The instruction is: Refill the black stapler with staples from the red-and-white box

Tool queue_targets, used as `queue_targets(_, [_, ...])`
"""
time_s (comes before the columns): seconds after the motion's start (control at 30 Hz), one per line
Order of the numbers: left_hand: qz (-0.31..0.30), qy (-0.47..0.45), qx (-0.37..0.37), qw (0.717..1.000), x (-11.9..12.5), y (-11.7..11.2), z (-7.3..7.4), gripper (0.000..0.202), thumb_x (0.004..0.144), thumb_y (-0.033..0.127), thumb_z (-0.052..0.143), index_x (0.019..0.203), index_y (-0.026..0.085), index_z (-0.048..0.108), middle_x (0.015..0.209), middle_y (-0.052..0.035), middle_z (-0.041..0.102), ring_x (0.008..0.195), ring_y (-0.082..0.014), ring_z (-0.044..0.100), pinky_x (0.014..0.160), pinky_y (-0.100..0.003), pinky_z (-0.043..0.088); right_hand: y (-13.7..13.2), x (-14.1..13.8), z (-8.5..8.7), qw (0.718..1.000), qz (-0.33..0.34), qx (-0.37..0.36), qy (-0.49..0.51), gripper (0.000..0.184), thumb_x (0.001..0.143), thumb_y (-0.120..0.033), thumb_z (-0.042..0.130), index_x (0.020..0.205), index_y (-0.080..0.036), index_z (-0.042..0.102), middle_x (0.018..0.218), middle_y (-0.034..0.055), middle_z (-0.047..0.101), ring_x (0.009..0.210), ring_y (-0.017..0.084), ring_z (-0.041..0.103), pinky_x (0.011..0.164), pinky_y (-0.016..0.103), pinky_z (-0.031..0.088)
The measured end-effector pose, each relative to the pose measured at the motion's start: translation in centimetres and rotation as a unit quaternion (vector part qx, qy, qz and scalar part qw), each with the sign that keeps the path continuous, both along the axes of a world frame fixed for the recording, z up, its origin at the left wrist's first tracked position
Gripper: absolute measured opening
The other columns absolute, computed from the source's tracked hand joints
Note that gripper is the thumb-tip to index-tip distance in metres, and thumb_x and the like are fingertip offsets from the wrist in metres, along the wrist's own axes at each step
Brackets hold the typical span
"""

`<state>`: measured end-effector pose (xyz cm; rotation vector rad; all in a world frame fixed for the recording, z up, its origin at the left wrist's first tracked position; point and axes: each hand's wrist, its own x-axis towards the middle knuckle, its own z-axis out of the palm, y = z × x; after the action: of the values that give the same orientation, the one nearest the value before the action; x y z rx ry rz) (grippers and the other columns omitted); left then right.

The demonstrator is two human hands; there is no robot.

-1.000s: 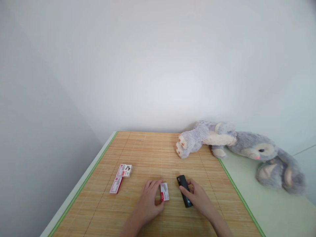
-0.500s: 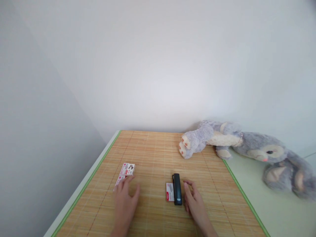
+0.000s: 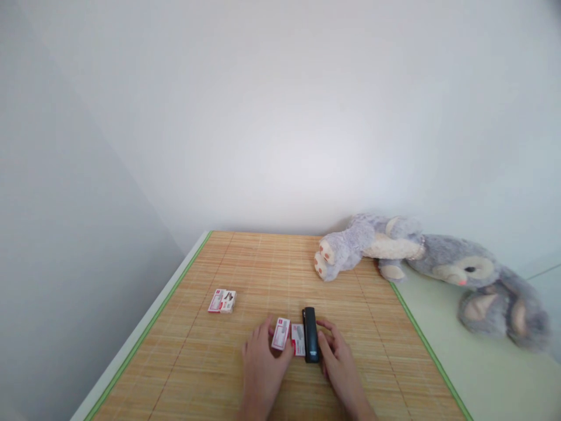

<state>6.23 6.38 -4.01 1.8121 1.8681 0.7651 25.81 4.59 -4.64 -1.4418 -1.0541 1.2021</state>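
Note:
My left hand (image 3: 266,362) is closed around a small white and red staple box (image 3: 281,334), with the thumb on its right side and fingers on its left. Just right of it, a second staple box (image 3: 298,340) lies flat against a black stapler (image 3: 311,335). The stapler lies lengthwise on the bamboo mat. Along the stapler's right side is my right hand (image 3: 339,359), thumb and forefinger apart and at its edge; they do not wrap round it. The other fingers of that hand are partly hidden.
More white and red staple boxes (image 3: 222,300) lie together at the left of the bamboo mat (image 3: 210,368). A grey plush rabbit (image 3: 390,245) stretches across the mat's back right corner and the pale table (image 3: 495,368). Plain walls (image 3: 280,117) stand behind and left.
My left hand has taken a staple box from the left group and carried it right, beside the box near the stapler. My right hand has come closer to the stapler's side.

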Motion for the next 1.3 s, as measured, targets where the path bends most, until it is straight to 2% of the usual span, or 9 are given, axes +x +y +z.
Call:
queue_targets(0.33, [-0.255,-0.045,-0.019,0.966,-1.2,3.0,2.8,0.088,0.068,0.043,0.085,0.147,0.031,0.049,0.146,-0.0090,0.054,0.135,-0.0334,0.048,0.113,-0.048,0.038,-0.1,0.3,0.0,1.000,0.007,-0.002,-0.019,0.070,0.090,-0.078,0.052,0.135,-0.024,0.059,0.072,-0.0004,0.062,0.049,0.014,0.046,0.047,0.027,0.036])
queue_targets(0.43, [-0.318,-0.019,-0.034,0.947,-0.4,4.4,3.4,0.073,0.063,0.038,0.087,0.130,0.030,0.061,0.131,-0.0062,0.063,0.122,-0.0313,0.053,0.105,-0.044,0.042,0.0,0.5,-0.3,0.997,0.019,0.032,-0.073,0.066,0.089,-0.071,0.061,0.133,-0.022,0.061,0.067,-0.0031,0.054,0.060,0.018,0.051,0.058,0.030,0.043])
queue_targets(0.57, [-0.323,-0.009,-0.032,0.946,0.7,4.5,3.3,0.059,0.065,0.036,0.085,0.119,0.029,0.064,0.121,-0.0046,0.064,0.114,-0.0290,0.055,0.099,-0.040,0.041,0.1,0.8,-0.6,0.994,0.046,0.038,-0.092,0.064,0.092,-0.066,0.060,0.138,-0.022,0.058,0.070,-0.0038,0.050,0.066,0.019,0.051,0.064,0.031,0.043])
queue_targets(0.83, [-0.299,0.012,-0.033,0.954,1.5,3.6,1.8,0.080,0.050,0.058,0.095,0.116,0.027,0.064,0.120,-0.0058,0.062,0.112,-0.0313,0.055,0.098,-0.044,0.041,0.0,0.4,0.2,0.998,0.052,0.015,-0.045,0.072,0.085,-0.073,0.065,0.137,-0.024,0.057,0.066,-0.0050,0.050,0.060,0.017,0.050,0.058,0.029,0.043])
queue_targets(0.93, [-0.312,-0.003,-0.029,0.950,1.1,3.2,1.6,0.104,0.047,0.066,0.094,0.135,0.027,0.057,0.134,-0.0104,0.059,0.122,-0.0354,0.053,0.105,-0.049,0.040,0.0,0.5,0.6,0.998,0.051,0.001,-0.029,0.075,0.083,-0.076,0.066,0.137,-0.025,0.056,0.066,-0.0048,0.051,0.056,0.016,0.049,0.054,0.028,0.042])
queue_targets(1.0, [-0.295,-0.020,-0.002,0.955,-1.0,3.3,1.6,0.102,0.063,0.069,0.085,0.148,0.029,0.046,0.147,-0.0119,0.053,0.134,-0.0362,0.047,0.113,-0.051,0.036,-0.1,0.5,0.6,0.999,0.049,-0.004,-0.015,0.078,0.086,-0.076,0.062,0.142,-0.024,0.052,0.065,-0.0048,0.050,0.053,0.015,0.047,0.050,0.026,0.039])
queue_targets(1.1, [-0.154,-0.023,0.089,0.984,-7.0,4.8,1.9,0.048,0.102,0.046,0.045,0.148,0.032,0.046,0.149,-0.0070,0.053,0.141,-0.0281,0.044,0.119,-0.051,0.031,-0.3,0.5,0.3,0.999,0.041,-0.009,0.004,0.080,0.091,-0.076,0.056,0.149,-0.024,0.043,0.066,-0.0046,0.050,0.049,0.013,0.043,0.045,0.025,0.033])
queue_targets(1.2, [-0.017,0.033,0.137,0.990,-13.8,7.4,1.9,0.049,0.096,0.030,0.043,0.145,0.027,0.049,0.148,-0.0066,0.056,0.140,-0.0281,0.046,0.120,-0.051,0.031,-0.5,0.5,-0.1,0.999,0.040,-0.009,0.009,0.078,0.094,-0.074,0.053,0.152,-0.025,0.039,0.067,-0.0047,0.051,0.049,0.013,0.042,0.044,0.024,0.031])
queue_targets(1.3, [-0.024,0.086,0.088,0.992,-17.9,9.9,1.0,0.059,0.088,0.024,0.047,0.147,0.027,0.049,0.151,-0.0045,0.055,0.139,-0.0272,0.046,0.120,-0.048,0.032,-0.6,0.6,-0.2,0.999,0.042,-0.004,0.008,0.075,0.094,-0.073,0.054,0.152,-0.027,0.040,0.067,-0.0051,0.050,0.050,0.012,0.042,0.045,0.024,0.033])
